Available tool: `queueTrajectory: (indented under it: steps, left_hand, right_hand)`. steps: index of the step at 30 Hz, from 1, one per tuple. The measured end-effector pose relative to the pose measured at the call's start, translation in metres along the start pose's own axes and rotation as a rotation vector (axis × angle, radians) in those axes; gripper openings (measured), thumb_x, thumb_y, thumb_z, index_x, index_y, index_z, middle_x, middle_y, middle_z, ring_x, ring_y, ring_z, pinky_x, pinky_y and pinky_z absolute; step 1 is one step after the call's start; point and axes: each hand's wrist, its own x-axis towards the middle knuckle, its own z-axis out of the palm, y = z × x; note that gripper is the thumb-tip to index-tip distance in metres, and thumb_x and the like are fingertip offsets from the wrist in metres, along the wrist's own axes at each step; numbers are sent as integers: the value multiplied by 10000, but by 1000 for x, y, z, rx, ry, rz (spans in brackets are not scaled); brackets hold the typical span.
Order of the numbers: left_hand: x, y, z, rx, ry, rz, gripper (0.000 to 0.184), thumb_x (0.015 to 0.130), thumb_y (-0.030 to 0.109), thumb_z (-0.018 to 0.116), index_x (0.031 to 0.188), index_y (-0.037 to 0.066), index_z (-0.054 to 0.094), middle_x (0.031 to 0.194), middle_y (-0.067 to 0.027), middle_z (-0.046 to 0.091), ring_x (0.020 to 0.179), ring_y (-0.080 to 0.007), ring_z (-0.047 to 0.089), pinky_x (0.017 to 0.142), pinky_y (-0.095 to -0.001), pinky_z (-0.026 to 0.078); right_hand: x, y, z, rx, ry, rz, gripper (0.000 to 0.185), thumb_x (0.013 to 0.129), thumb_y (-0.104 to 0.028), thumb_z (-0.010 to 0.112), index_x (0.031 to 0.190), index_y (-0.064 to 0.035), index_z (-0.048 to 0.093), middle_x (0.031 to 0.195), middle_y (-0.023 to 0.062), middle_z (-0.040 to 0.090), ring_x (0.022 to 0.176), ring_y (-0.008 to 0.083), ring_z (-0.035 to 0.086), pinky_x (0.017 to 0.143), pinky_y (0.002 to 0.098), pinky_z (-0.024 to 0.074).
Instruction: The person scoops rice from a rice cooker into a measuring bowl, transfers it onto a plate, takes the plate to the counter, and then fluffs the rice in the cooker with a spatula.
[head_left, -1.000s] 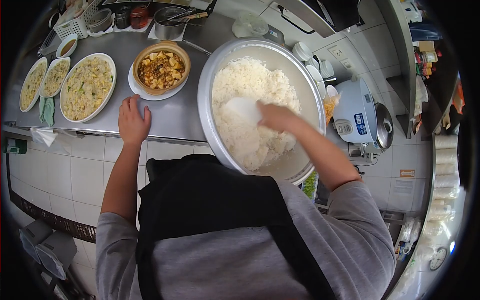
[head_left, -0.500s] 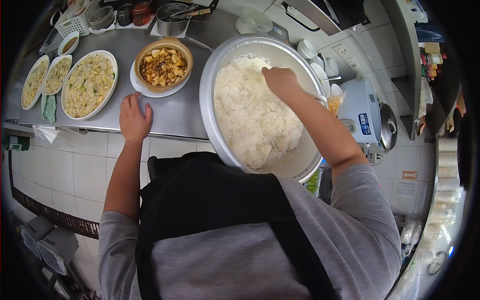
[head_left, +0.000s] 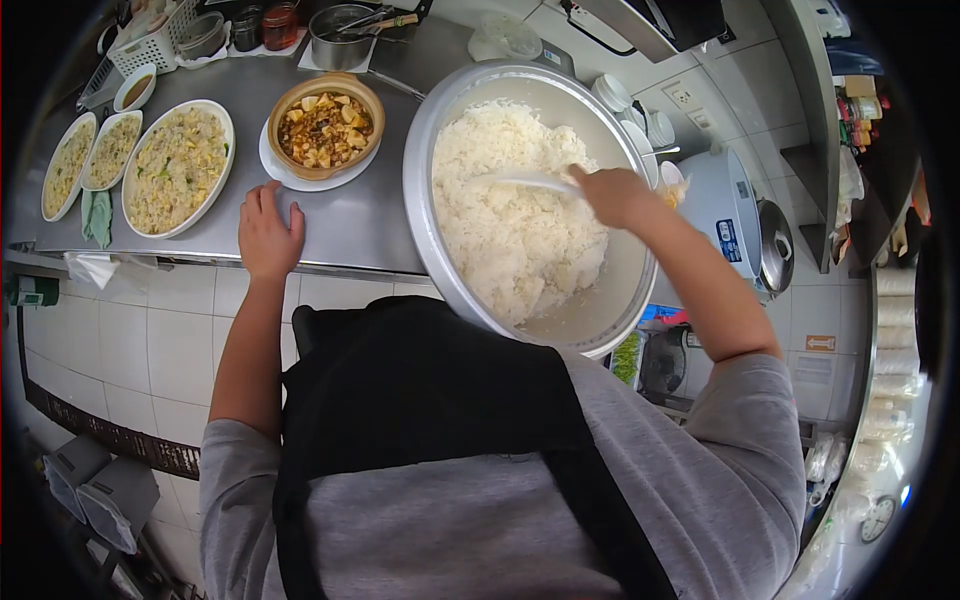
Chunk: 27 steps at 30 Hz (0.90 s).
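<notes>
My right hand [head_left: 612, 196] is closed around the handle of a white rice paddle [head_left: 532, 181], whose blade lies across the heaped white rice [head_left: 505, 250]. The rice fills much of a large metal pot [head_left: 416, 190], which leans tilted by the counter's edge in front of my apron. Flat near the counter's front edge, my left hand [head_left: 270, 235] has its fingers stretched out and holds nothing. Its fingertips are close to a white plate [head_left: 277, 168], on which stands a brown clay pot [head_left: 375, 104] of tofu in dark sauce.
Oval dishes of fried rice [head_left: 180, 165] stand left on the steel counter [head_left: 345, 228], beside a folded green cloth [head_left: 97, 217]. At the back are a saucepan [head_left: 340, 50] with utensils and sauce jars [head_left: 280, 28]. A rice cooker [head_left: 735, 215] is at right.
My right hand has moved right and slightly down across the rice, and the paddle now shows lying over it. The large pot's tilt has shifted slightly. My left hand stays put.
</notes>
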Motion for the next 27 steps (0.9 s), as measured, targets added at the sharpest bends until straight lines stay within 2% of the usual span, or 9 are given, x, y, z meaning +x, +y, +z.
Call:
queueTrajectory:
  steps: [7,10,11,13,15,17,22,24,27]
  left_hand:
    - [1,0,0,-5,9,4,369,793,204,600,1129,81,508,1088,-138,526,975,-316,529,843,-400,444]
    - [0,-1,0,3,15,9,369,792,203,599,1129,82,508,1091,-136,526,979,-312,530,844,-398,445]
    - [0,-1,1,5,14,8,369,792,203,599,1129,82,508,1091,-136,526,979,-312,530,844,-398,445]
    - [0,-2,2,13,17,6,367,792,205,599,1126,83,508,1090,-132,525,981,-309,530,844,-396,445]
    - [0,-1,2,8,17,3,366,791,205,599,1124,84,509,1089,-132,525,982,-309,530,845,-395,445]
    - [0,-1,2,7,21,-4,365,790,206,600,1122,85,509,1089,-132,524,983,-308,530,846,-394,444]
    - [1,0,1,17,4,-6,365,788,205,601,1118,81,509,1090,-131,525,985,-311,528,848,-396,444]
    - [1,0,1,12,10,-7,363,787,205,601,1116,80,511,1089,-132,526,984,-312,529,847,-396,444]
    - [1,-2,3,6,13,-1,357,787,203,602,1110,79,515,1085,-133,528,982,-314,529,844,-397,444]
  right_hand:
    - [-26,49,-40,-48,40,123,227,789,-100,597,1013,-87,630,911,116,660,843,281,648,721,392,513]
    - [-15,60,-41,444,400,-53,193,754,-41,678,938,-57,625,831,95,651,689,219,613,660,323,469]
    - [-11,53,-39,445,399,-55,193,754,-41,678,938,-57,625,831,95,651,689,219,613,660,323,469]
    - [1,28,-39,966,643,84,226,758,-118,716,968,-75,644,822,69,634,665,126,588,619,268,451]
    - [32,22,-19,980,799,55,189,792,-151,711,938,-50,644,778,26,614,665,57,532,626,217,413]
    - [58,8,-10,1736,1244,-152,186,806,-155,700,916,-20,635,779,11,619,685,67,532,658,221,409]
    - [97,-48,24,1962,1250,-110,156,813,-169,690,797,-23,636,743,40,633,706,100,556,679,250,424]
    - [114,-43,35,1782,1069,38,188,815,-183,686,733,-32,610,665,74,625,617,122,554,621,261,431]
    - [112,8,9,1848,1151,123,256,816,-206,685,682,-24,564,568,77,564,503,145,517,524,270,411]
